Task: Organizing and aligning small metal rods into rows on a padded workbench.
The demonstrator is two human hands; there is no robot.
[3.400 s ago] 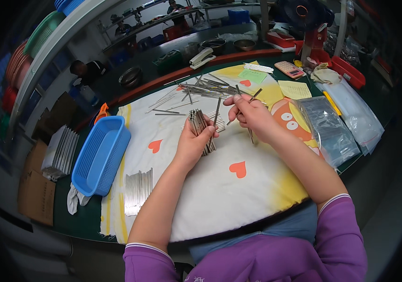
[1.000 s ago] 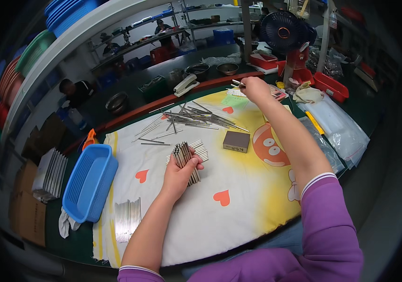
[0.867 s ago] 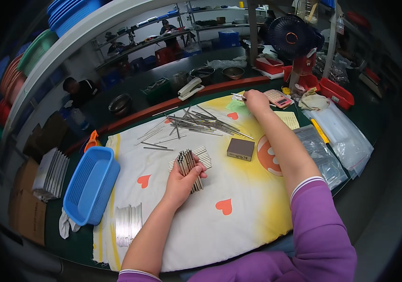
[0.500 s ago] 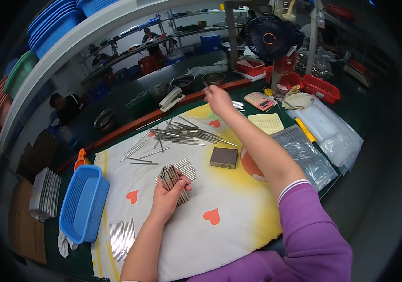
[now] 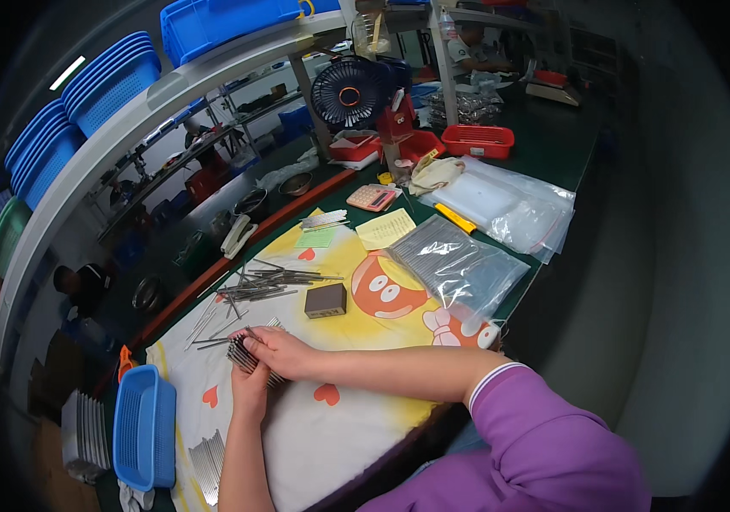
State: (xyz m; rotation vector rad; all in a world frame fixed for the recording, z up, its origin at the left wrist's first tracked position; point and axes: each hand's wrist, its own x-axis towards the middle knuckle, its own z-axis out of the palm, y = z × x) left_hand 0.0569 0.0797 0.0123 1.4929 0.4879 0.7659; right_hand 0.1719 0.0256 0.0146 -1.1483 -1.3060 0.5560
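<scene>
My left hand [image 5: 250,391] is closed round an upright bundle of thin metal rods [image 5: 240,355]. Over the bundle's upper end, my right hand [image 5: 286,352] has its fingers closed against the rods; its fingertips are partly hidden. Beyond both hands lies a loose pile of rods [image 5: 268,282], pointing different ways. A small dark brown block [image 5: 326,301] sits to the right of that pile. Side by side near my left forearm lies a row of shiny rods [image 5: 208,468]. All of these rest on a white and yellow printed cloth [image 5: 305,444].
A blue plastic basket [image 5: 145,427] stands at the left edge. To the far right lie clear plastic bags [image 5: 459,264], a yellow cutter [image 5: 455,218], a pink calculator [image 5: 372,198] and paper notes [image 5: 385,229]. A fan [image 5: 348,96] and red trays [image 5: 478,142] are behind.
My right hand has come back from the far side of the table to the bundle in my left hand. The view has swung to the right.
</scene>
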